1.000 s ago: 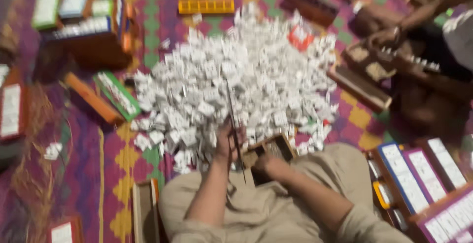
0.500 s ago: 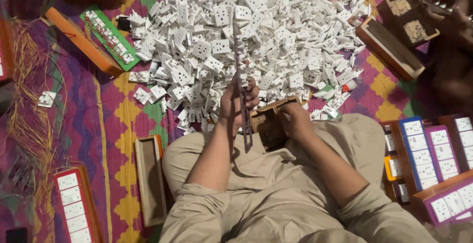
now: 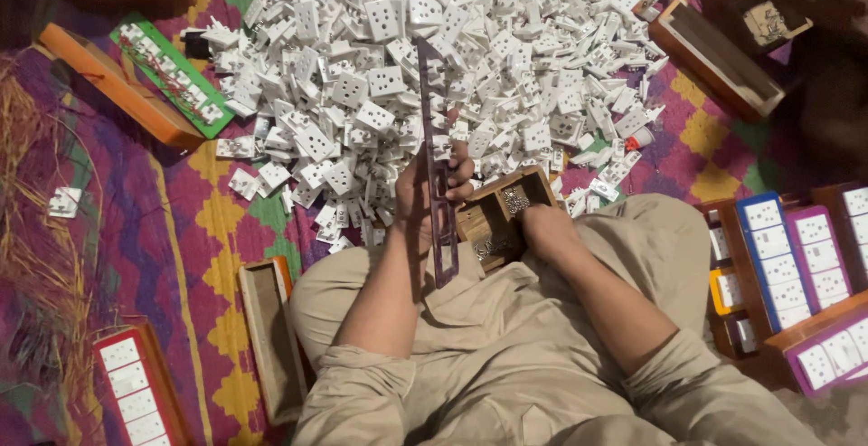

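Left hand (image 3: 425,194) gripping purple strip (image 3: 436,170), sockets (image 3: 434,57) behind

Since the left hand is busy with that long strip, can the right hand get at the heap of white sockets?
Probably yes. The right hand rests at the small wooden box, and the heap of white sockets begins just beyond the box with nothing over it. The left hand holds the strip to one side.

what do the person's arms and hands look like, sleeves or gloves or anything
Both hands are bare: no gloves, rings or watch show on the left hand or the right hand. The forearms are uncovered. Khaki-beige sleeves are rolled up in bunched folds near the elbows, matching the trousers.
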A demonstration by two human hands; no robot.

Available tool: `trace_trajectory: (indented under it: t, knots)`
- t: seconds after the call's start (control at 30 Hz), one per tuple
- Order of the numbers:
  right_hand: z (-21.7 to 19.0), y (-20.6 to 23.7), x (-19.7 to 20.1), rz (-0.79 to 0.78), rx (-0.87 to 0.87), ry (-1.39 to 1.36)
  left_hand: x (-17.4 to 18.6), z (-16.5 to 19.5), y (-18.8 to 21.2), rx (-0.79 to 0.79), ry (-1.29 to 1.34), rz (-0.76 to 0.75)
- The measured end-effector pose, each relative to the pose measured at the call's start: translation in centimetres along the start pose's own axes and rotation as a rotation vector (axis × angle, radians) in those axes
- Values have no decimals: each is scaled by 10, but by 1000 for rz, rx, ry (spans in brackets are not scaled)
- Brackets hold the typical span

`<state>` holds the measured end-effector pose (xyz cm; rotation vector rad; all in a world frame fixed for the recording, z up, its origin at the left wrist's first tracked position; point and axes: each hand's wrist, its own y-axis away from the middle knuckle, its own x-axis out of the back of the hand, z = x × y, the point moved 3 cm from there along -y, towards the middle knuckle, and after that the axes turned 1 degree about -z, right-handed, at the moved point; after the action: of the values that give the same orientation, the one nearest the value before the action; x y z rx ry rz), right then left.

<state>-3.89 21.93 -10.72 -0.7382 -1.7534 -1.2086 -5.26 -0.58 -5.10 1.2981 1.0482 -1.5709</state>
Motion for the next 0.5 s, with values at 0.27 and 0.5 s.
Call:
trace_trajectory:
  t: [0.27,0.5]
  knots:
    - [10,-2,8,200,-39,-233,10,-10,-7,35,-55,-19]
    - [0,2,34,617,190,-888,14,-19,-6,82,-63,-18]
